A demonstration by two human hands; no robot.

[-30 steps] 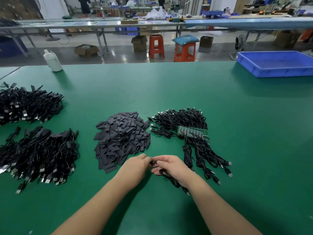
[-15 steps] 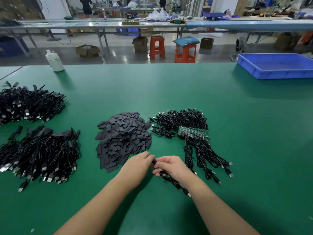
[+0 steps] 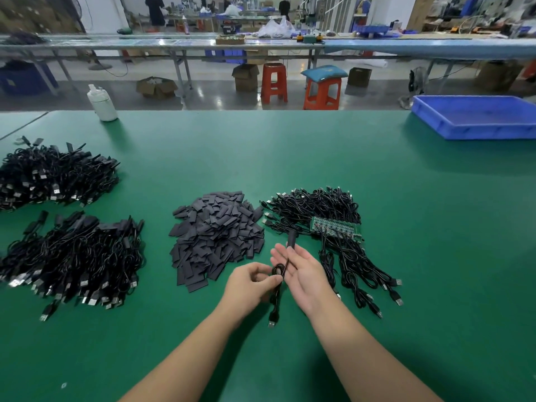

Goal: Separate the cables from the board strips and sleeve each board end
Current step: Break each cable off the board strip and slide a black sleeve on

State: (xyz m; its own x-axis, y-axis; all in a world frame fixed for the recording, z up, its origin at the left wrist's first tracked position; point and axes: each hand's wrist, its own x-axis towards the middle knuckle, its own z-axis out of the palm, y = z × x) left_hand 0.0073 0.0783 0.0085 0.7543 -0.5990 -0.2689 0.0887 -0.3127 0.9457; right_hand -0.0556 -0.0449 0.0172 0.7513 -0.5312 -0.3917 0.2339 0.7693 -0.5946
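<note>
My left hand (image 3: 251, 281) pinches a coiled black cable (image 3: 275, 297) whose USB plug hangs below the fingers. The cable's sleeved end (image 3: 291, 238) sticks up past my right hand (image 3: 300, 271), which lies palm up with straight fingers under the cable. Just left of my hands lies a heap of flat black sleeves (image 3: 216, 233). To the right a green board strip (image 3: 335, 226) lies on a bundle of attached black cables (image 3: 316, 207), with more cables trailing toward me.
Two piles of black cables (image 3: 55, 175) (image 3: 72, 256) lie on the left of the green table (image 3: 406, 256). A white bottle (image 3: 102, 103) stands at the far left edge, a blue tray (image 3: 475, 117) at the far right. Stools and benches stand beyond.
Both hands were pressed together over the cable end near the table. Now they have lifted and parted: the right hand has opened palm up, and the left hand holds the coiled cable.
</note>
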